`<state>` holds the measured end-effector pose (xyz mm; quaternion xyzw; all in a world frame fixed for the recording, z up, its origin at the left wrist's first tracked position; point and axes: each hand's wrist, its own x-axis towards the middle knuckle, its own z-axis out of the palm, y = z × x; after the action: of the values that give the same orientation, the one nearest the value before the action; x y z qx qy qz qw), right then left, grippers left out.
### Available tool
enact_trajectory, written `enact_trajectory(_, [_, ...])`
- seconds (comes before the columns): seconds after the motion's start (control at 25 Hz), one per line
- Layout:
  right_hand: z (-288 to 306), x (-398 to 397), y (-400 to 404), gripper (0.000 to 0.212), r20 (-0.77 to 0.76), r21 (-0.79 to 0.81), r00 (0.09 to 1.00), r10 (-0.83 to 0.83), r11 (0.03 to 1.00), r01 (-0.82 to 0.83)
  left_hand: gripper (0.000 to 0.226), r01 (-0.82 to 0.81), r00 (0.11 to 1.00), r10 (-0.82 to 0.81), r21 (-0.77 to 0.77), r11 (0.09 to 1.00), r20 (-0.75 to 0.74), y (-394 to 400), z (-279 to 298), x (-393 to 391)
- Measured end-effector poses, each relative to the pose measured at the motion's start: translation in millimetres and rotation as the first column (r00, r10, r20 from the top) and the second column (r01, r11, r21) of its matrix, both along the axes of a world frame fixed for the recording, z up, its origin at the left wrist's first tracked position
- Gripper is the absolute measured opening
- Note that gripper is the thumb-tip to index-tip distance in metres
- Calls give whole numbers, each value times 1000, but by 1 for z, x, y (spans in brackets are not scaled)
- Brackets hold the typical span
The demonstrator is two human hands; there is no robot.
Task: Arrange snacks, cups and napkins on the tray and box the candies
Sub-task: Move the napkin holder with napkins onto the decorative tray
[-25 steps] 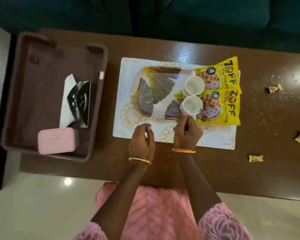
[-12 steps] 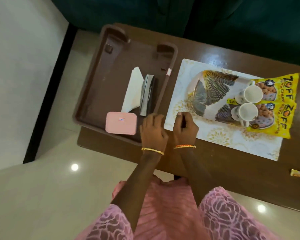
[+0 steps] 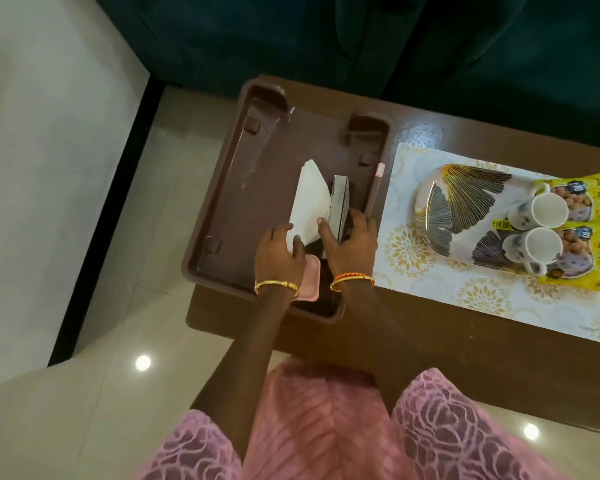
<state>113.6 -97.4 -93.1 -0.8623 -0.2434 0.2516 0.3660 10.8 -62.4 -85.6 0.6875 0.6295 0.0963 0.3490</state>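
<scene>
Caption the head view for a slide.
Both hands, left hand and right hand, reach the napkin holder in the brown bin.

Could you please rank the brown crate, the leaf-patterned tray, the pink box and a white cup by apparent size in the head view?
1. brown crate
2. leaf-patterned tray
3. white cup and pink box: unsure, since the left wrist hides much of the box.

1. A glossy cream tiled floor (image 3: pixel 94 403) fills the lower left and mirrors round ceiling lights as bright spots.
2. A pale wall (image 3: pixel 42 133) stands at left, edged by a black skirting strip (image 3: pixel 101 220).
3. A dark green sofa (image 3: pixel 361 39) spans the top.
4. A polished brown wooden desk (image 3: pixel 465 358) sits before it.
</scene>
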Motion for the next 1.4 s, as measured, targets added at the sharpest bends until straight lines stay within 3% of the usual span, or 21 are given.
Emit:
enact_trajectory(0.16, [-11, 3, 21, 62, 10, -54, 1000, -28, 998, 28, 47, 26, 987, -63, -244, 969, -145, 55, -23, 23])
enact_trajectory(0.28, [-13, 9, 26, 58, -8, -58, 997, -73, 996, 72, 52, -16, 957, -57, -247, 969, -285, 68, -32, 37])
enact_trajectory(0.36, [-10, 9, 25, 57, -13, -62, 998, -64, 996, 63, 48, -42, 957, -30, -241, 970, -288, 64, -36, 43])
enact_trajectory(0.44, [-8, 9, 25, 59, -20, -63, 998, -52, 997, 50, 38, -95, 979, 41, -269, 959, -198, 59, -39, 44])
enact_trajectory(0.56, [-1, 14, 28, 61, -30, -46, 999, -42, 998, 40, 20, -145, 981, 183, -376, 915, 65, 60, -38, 35])
enact_trajectory(0.64, [7, 19, 33, 58, 56, 10, 997, -57, 998, 57, 23, -194, 899, 357, -500, 844, 253, 68, -30, 25])
enact_trajectory(0.72, [17, 23, 41, 51, 142, 92, 986, -86, 993, 73, 35, -176, 759, 505, -617, 767, 411, 75, -18, 14])
enact_trajectory(0.76, [23, 25, 47, 50, 100, 139, 991, -95, 987, 80, 39, -130, 688, 547, -660, 740, 477, 77, -13, 9])
enact_trajectory(0.84, [37, 31, 62, 51, -183, 172, 980, -77, 979, 109, 36, -2, 593, 573, -710, 704, 566, 78, -5, 6])
enact_trajectory(0.92, [45, 39, 72, 37, -429, 142, 903, 4, 988, 63, 26, 75, 543, 590, -735, 674, 597, 75, 3, 12])
enact_trajectory(1.0, [48, 47, 74, 24, -455, 96, 890, 37, 995, 8, 21, 67, 505, 629, -753, 654, 591, 69, 8, 19])
enact_trajectory(1.16, [52, 61, 70, 45, -462, 34, 887, 27, 999, -12, 18, 95, 462, 660, -772, 628, 593, 48, 11, 23])
enact_trajectory(1.28, [57, 72, 62, 53, -626, 23, 774, 92, 995, -100, 20, 152, 464, 611, -738, 658, 641, 41, 19, 23])
enact_trajectory(1.4, [67, 82, 56, 30, -771, 69, 627, 111, 994, -91, 16, 138, 482, 566, -695, 705, 669, 42, 25, 27])
